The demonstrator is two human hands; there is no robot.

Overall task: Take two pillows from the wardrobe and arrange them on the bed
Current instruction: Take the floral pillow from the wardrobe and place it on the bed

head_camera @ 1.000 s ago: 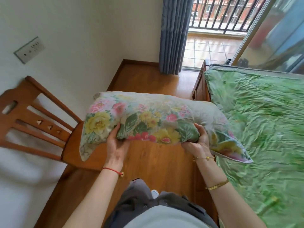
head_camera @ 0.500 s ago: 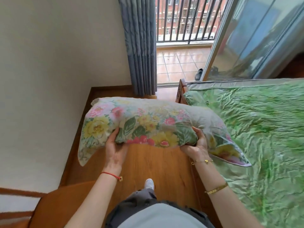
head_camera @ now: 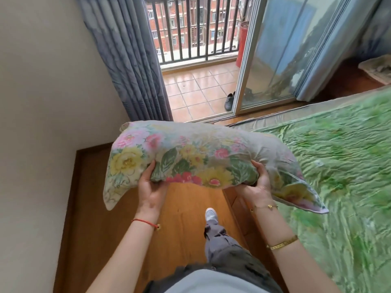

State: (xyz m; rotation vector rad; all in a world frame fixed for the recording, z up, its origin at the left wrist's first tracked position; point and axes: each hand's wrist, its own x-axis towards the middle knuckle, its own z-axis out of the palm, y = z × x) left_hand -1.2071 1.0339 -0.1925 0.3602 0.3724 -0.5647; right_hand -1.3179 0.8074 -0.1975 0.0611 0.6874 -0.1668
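In the head view, the floral pillow (head_camera: 190,157) was carried crosswise in the air at about waist height, above the wooden floor (head_camera: 186,208) and clear of it. The left hand (head_camera: 151,187) clasped the pillow's near lower edge from beneath, thumb on the front face, and the right hand (head_camera: 257,183) gripped the same edge farther to the right, fingers dug into the fabric. The pillow's left corner drooped past the left hand, near the white wall (head_camera: 42,123) without touching it. Its right corner hung over the near edge of the bed (head_camera: 338,166), which was spread with a crumpled green cover; whether that corner touched the cover could not be told. Between wall and bed frame ran a narrow strip of floor, where one leg in grey trousers and a white shoe (head_camera: 211,215) stood. Ahead, the strip ended at a grey curtain (head_camera: 131,60) and an open sliding glass door (head_camera: 273,56) to a tiled balcony with a dark railing (head_camera: 190,28).
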